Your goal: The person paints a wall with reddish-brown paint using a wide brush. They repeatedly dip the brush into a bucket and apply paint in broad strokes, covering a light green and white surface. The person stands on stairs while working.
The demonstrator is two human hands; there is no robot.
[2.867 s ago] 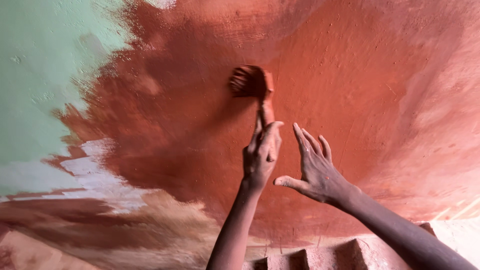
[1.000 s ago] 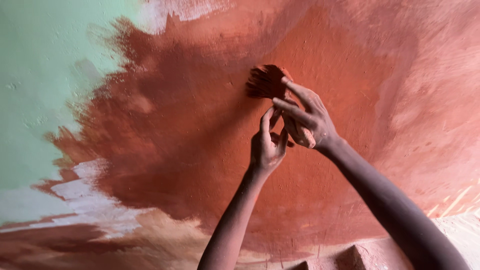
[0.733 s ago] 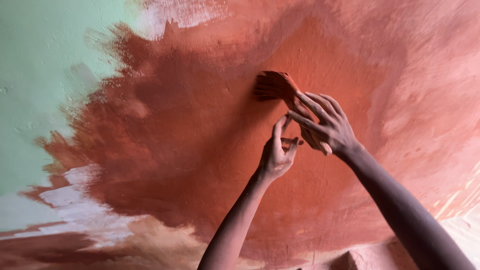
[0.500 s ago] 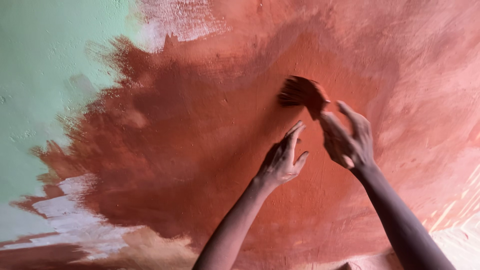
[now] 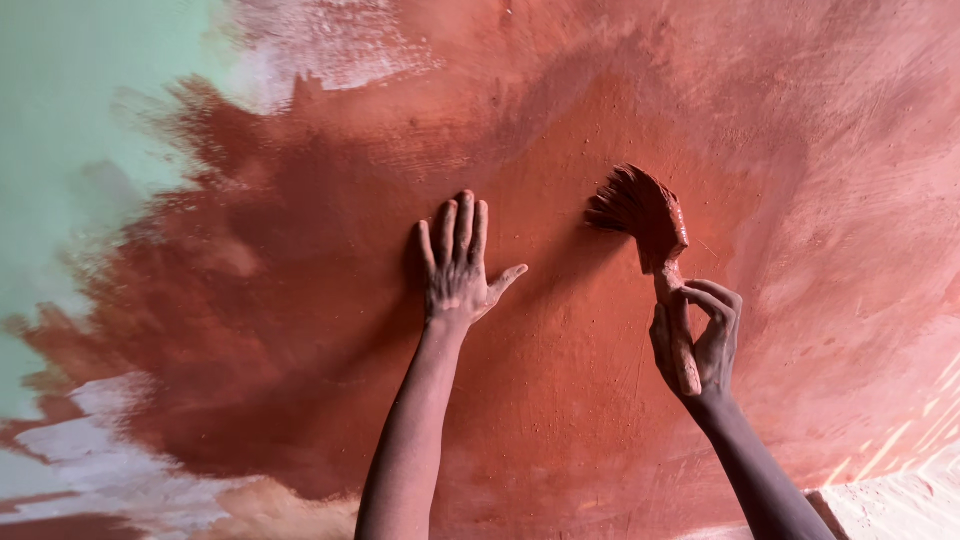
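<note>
The left hand [image 5: 458,262] lies flat against the wall [image 5: 300,300], palm on the wet reddish-brown paint, four fingers close together and pointing up, thumb spread out to the right; it is released and holds nothing. Its forearm rises from the bottom edge of the view, just left of centre. The right hand [image 5: 697,340] is to the right of it and a little lower, well apart from the left hand, and is clenched around the handle of a paintbrush [image 5: 645,215], the fingers curled over the handle near the ferrule. The brush is coated in the same reddish-brown paint, handle included, and its bristles point up and to the left, the splayed tips at or just off the wall surface; whether they touch cannot be told. The wall is covered with reddish-brown paint over most of the view, darker in the centre and paler and streaked towards the right edge. A pale green area [image 5: 90,120] is unpainted at the upper left, and whitish patches [image 5: 320,50] show at the top and at the lower left corner.
</note>
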